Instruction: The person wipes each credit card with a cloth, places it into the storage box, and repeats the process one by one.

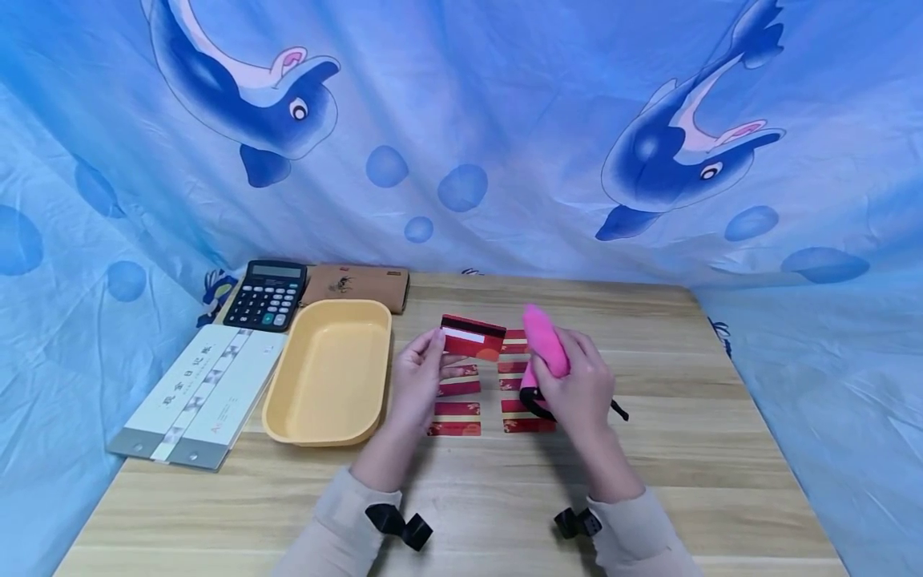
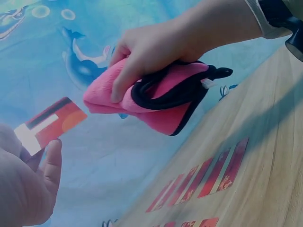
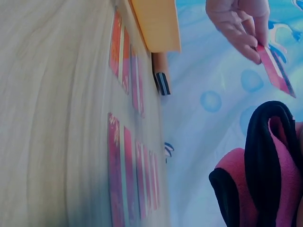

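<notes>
Between thumb and fingers, my left hand point(image 1: 417, 381) pinches a red card point(image 1: 472, 337) above the table, its dark stripe and white strip showing in the head view. My right hand point(image 1: 579, 383) grips a folded pink cloth point(image 1: 546, 343) with black edging, seen closely as a bunched cloth point(image 2: 156, 97) in the left wrist view. A small gap separates cloth and card. Beneath the hands, red and gold cards lie in two columns, a left card point(image 1: 456, 419) and a right card point(image 1: 529, 417) among them; the hands and cloth partly cover both columns.
Left of the cards stands a yellow tray point(image 1: 332, 377). Beyond it are a black calculator point(image 1: 267, 295) and a brown wallet-like case point(image 1: 356, 287). A grey-white booklet point(image 1: 198, 393) lies at the far left. A blue dolphin-print curtain point(image 1: 469, 120) hangs behind the wooden table point(image 1: 671, 449).
</notes>
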Action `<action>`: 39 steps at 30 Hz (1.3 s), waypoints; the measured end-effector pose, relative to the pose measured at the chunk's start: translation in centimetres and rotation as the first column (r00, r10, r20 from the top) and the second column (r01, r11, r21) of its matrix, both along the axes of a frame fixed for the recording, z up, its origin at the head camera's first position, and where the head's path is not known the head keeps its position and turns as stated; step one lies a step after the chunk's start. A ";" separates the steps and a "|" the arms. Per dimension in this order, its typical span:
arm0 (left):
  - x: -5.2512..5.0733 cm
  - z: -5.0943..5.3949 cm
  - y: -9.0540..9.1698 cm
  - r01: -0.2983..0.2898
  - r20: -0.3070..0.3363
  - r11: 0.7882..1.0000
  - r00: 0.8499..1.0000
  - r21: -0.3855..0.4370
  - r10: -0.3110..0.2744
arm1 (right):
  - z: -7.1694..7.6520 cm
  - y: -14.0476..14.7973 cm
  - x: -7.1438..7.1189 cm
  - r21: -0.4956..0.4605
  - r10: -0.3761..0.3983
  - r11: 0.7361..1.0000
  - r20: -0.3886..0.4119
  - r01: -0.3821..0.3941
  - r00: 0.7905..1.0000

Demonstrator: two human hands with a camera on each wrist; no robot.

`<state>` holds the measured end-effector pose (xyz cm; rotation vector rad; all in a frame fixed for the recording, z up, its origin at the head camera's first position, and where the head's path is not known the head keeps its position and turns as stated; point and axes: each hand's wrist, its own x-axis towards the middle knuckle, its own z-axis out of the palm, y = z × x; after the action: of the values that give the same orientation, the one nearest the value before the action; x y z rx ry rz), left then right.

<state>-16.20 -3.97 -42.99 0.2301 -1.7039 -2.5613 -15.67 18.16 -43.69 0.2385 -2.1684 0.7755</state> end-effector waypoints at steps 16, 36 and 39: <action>-1.0 1.5 -2.3 -0.036 0.028 0.998 0.999 0.047 0.035 | -0.9 2.1 0.0 -0.060 -0.019 0.998 0.018 0.020 1.000; -3.4 1.8 -11.1 -0.310 0.161 0.944 0.943 0.111 0.291 | -2.1 5.3 0.2 -0.099 -0.082 0.991 0.032 0.085 0.996; -3.7 1.6 -11.8 -0.329 0.166 0.934 0.938 0.137 0.305 | -2.2 5.6 0.2 -0.101 -0.085 0.991 0.035 0.089 0.996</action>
<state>-19.87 -15.82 -41.38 0.6550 -1.3585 -2.4862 -15.48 23.73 -45.86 0.0793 -2.1455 0.8425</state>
